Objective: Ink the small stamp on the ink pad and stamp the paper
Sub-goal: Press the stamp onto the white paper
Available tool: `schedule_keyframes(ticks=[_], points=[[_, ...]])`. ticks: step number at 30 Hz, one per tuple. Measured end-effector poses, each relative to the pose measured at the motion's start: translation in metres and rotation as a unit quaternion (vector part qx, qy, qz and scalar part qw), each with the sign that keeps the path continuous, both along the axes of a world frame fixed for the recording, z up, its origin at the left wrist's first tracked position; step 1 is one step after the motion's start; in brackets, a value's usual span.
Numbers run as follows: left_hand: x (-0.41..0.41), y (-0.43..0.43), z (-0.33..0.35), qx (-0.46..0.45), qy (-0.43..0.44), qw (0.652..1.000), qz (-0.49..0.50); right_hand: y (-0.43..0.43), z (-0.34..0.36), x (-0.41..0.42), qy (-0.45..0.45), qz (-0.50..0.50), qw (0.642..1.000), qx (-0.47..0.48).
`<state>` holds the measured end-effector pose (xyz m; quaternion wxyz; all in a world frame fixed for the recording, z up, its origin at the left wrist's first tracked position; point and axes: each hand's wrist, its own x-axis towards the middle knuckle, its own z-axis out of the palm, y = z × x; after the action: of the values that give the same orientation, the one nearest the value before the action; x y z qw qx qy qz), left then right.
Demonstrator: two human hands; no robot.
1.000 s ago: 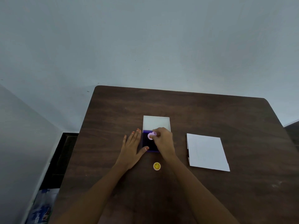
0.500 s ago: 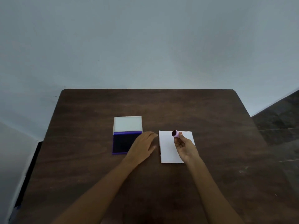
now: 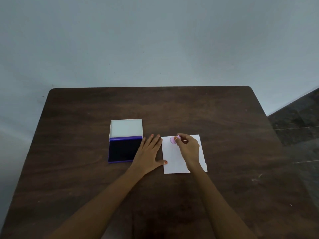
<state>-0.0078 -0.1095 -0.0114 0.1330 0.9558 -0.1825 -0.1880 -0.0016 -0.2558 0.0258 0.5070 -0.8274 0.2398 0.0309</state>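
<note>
My right hand [image 3: 188,148] pinches a small pink stamp [image 3: 173,140] over the upper left part of the white paper [image 3: 174,163]; whether the stamp touches the sheet is unclear. My left hand [image 3: 149,155] lies flat with fingers spread on the table between the ink pad and the paper, its thumb tip at the paper's left edge. The ink pad [image 3: 122,150] lies open to the left, dark blue pad toward me, white lid [image 3: 126,128] folded back.
A dark brown wooden table [image 3: 224,169] carries everything, with a pale wall behind it. Dark floor tiles [image 3: 298,128] show past the table's right edge.
My right hand carried the stamp from the ink pad across to the paper, then turned it face down and lowered it. My left hand slid from beside the pad toward the paper's edge.
</note>
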Motion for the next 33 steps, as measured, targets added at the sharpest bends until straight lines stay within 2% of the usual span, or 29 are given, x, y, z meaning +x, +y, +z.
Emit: schedule_keyframes(ticks=[8,22,33], points=[[0.002,-0.001,0.001,0.067,-0.011,0.998,-0.014,0.017,0.000,0.010,-0.026,0.100,0.989,-0.104],[0.004,-0.003,0.003,0.090,-0.027,0.995,-0.020,0.028,-0.005,0.009,-0.008,0.154,0.969,-0.192],[0.005,-0.002,0.004,0.093,-0.026,0.995,-0.029,0.036,0.002,0.033,0.089,0.183,0.954,-0.221]])
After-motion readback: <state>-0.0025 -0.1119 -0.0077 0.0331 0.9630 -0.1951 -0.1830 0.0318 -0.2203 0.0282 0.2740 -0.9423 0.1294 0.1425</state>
